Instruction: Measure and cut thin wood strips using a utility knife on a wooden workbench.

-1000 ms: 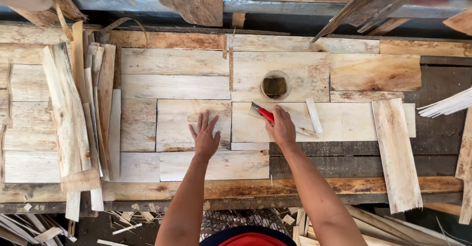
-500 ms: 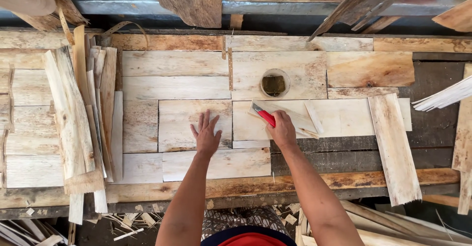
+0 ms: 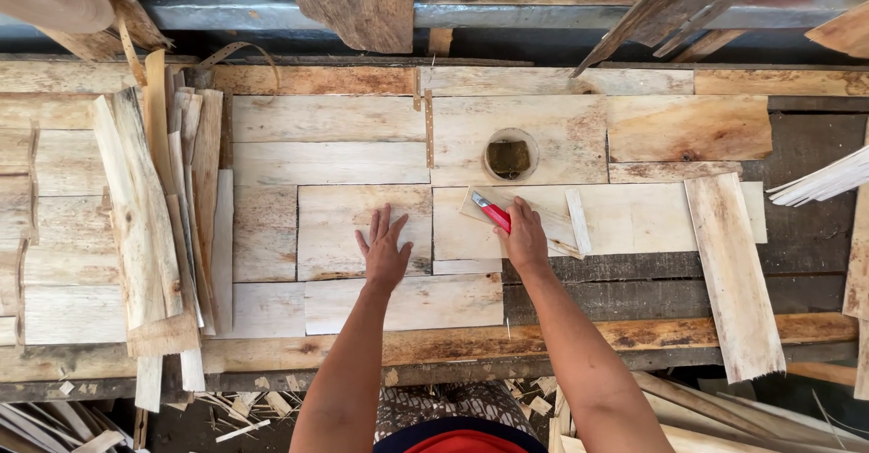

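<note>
Your left hand (image 3: 384, 249) spread flat on a wood sheet (image 3: 362, 231), your right hand (image 3: 525, 236) just beside it, squeezing a red knife (image 3: 491, 211)

Both bare arms reach forward, hands low and near each other.
The left hand (image 3: 384, 252) lies flat, fingers spread; the right hand (image 3: 524, 236) is curled closed.

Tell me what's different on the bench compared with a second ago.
Almost nothing. The right hand still grips the red knife with its blade on the thin wood strips, in the same spot below the round cup. The left hand stays flat, fingers spread, on the pale veneer sheet. Only the camera drifted slightly; nothing was picked up or let go.
</note>
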